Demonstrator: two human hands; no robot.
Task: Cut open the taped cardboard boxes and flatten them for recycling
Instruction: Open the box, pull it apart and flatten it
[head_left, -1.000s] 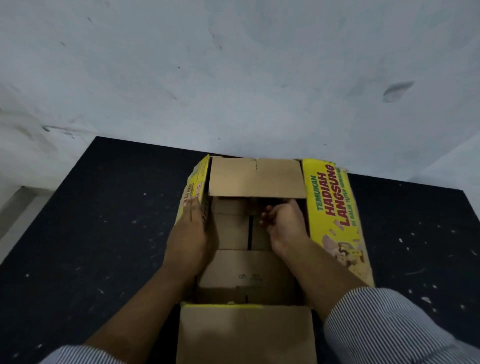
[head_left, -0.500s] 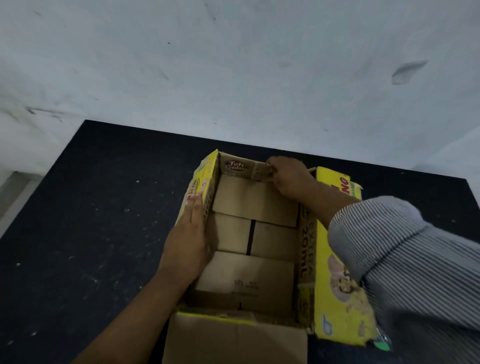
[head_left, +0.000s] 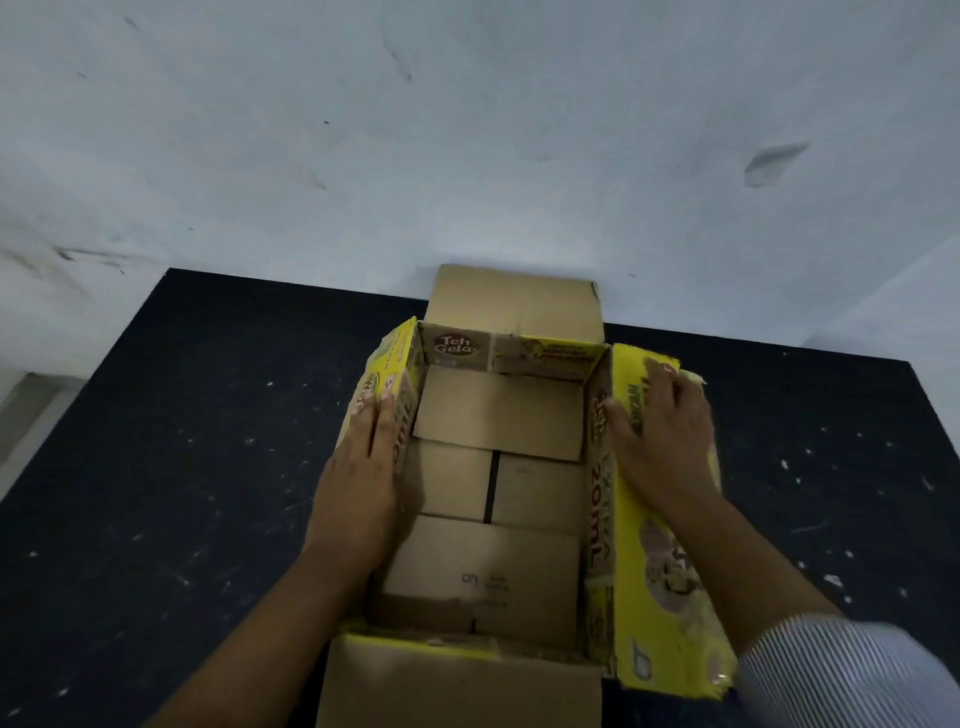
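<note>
A yellow printed cardboard box stands open on the dark table, its brown inside showing folded bottom flaps with a dark gap between them. Its far flap stands up and the near flap folds toward me. My left hand lies flat with straight fingers against the box's left flap. My right hand lies spread on the yellow right flap, which is folded outward, with the thumb at the box's right rim.
The box sits on a black speckled table whose far edge meets a pale scuffed wall. A pale floor strip shows past the table's left edge.
My right hand left the box's far end and came back to the right flap. The far flap now stands up. My left hand stayed on the left flap.
</note>
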